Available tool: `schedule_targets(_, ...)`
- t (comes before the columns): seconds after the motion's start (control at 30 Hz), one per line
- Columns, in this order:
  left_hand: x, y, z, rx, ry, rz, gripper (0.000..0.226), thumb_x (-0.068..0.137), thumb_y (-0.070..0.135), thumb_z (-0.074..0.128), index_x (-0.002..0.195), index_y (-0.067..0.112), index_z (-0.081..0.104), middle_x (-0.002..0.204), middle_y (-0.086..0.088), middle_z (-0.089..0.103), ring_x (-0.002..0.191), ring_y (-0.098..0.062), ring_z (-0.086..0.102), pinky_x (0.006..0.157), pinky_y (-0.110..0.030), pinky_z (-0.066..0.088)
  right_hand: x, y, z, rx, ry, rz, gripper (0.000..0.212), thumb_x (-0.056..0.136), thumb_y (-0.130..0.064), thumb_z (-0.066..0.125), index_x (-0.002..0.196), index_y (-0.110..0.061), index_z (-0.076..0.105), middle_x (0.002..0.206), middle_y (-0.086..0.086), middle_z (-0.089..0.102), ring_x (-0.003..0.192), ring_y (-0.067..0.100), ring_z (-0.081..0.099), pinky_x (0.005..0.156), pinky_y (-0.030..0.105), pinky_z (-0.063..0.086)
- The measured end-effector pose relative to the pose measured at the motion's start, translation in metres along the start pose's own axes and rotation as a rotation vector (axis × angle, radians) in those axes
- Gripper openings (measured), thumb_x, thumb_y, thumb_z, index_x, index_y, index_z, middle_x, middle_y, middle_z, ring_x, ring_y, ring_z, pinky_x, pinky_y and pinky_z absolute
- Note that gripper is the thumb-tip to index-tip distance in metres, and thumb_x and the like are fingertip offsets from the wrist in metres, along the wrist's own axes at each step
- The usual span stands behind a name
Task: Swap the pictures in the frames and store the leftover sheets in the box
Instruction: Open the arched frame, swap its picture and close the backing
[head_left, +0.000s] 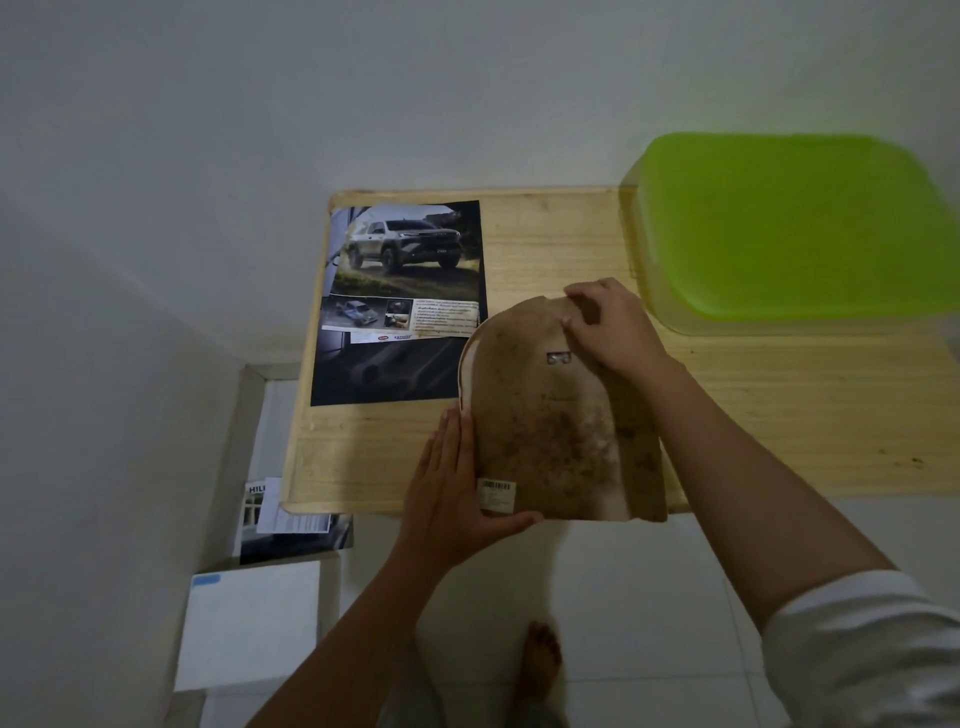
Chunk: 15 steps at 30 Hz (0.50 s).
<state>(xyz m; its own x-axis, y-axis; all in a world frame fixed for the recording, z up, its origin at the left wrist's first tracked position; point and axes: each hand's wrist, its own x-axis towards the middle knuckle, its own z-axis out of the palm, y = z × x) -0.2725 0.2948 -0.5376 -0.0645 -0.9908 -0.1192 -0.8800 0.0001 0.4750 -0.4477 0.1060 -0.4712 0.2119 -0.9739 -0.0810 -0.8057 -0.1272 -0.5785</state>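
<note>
The arch-topped brown picture frame (545, 426) lies back-up at the pale wooden table's (779, 405) near edge, its bottom overhanging. The left hand (452, 493) presses flat against its left edge. The right hand (613, 332) pinches its top-right rim. A glossy car-advert sheet (405, 291) covers the table's left. A green-lidded plastic box (789, 228) fills the far right, with bare wood between them.

White right sleeve (878, 649), bare foot (543, 660)
</note>
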Motion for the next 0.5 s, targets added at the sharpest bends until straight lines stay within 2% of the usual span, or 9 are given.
schedule_targets(0.13, -0.001, 0.000, 0.000, 0.025, -0.003, 0.012, 0.128, 0.061, 0.090, 0.040, 0.147, 0.007, -0.007, 0.156, -0.009, -0.009, 0.144, -0.018, -0.009, 0.117, -0.034, 0.001, -0.014, 0.020, -0.012, 0.115, 0.039, 0.156, 0.046, 0.081, -0.021, 0.068, 0.125, -0.013, 0.057, 0.126, 0.014, 0.056, 0.117, 0.027, 0.052, 0.100, 0.031, 0.039)
schedule_targets(0.27, -0.002, 0.000, -0.001, 0.020, -0.011, 0.027, 0.128, 0.060, 0.090, 0.039, 0.147, 0.007, -0.007, 0.156, -0.009, -0.009, 0.144, -0.019, -0.009, 0.116, -0.035, 0.001, -0.028, 0.033, -0.019, 0.207, -0.004, 0.231, 0.055, 0.078, -0.016, 0.071, 0.130, -0.012, 0.053, 0.132, 0.008, 0.055, 0.122, 0.022, 0.050, 0.096, 0.022, 0.035)
schedule_targets(0.37, -0.005, -0.005, -0.002, 0.012, -0.019, 0.050, 0.128, 0.061, 0.090, 0.041, 0.146, 0.010, -0.011, 0.156, -0.008, -0.011, 0.144, -0.018, -0.010, 0.116, -0.035, 0.001, -0.035, 0.041, -0.021, 0.184, -0.084, 0.234, 0.061, 0.078, -0.015, 0.072, 0.134, -0.014, 0.048, 0.138, 0.006, 0.050, 0.125, 0.021, 0.047, 0.102, 0.026, 0.035)
schedule_targets(0.5, -0.008, -0.010, -0.004, 0.028, -0.036, 0.054, 0.128, 0.061, 0.090, 0.038, 0.146, 0.009, -0.012, 0.155, -0.008, -0.012, 0.144, -0.018, -0.010, 0.116, -0.035, 0.000, -0.050, 0.047, -0.013, 0.201, -0.096, 0.274, 0.066, 0.080, -0.015, 0.070, 0.139, -0.012, 0.040, 0.144, 0.007, 0.042, 0.132, 0.021, 0.040, 0.109, 0.030, 0.031)
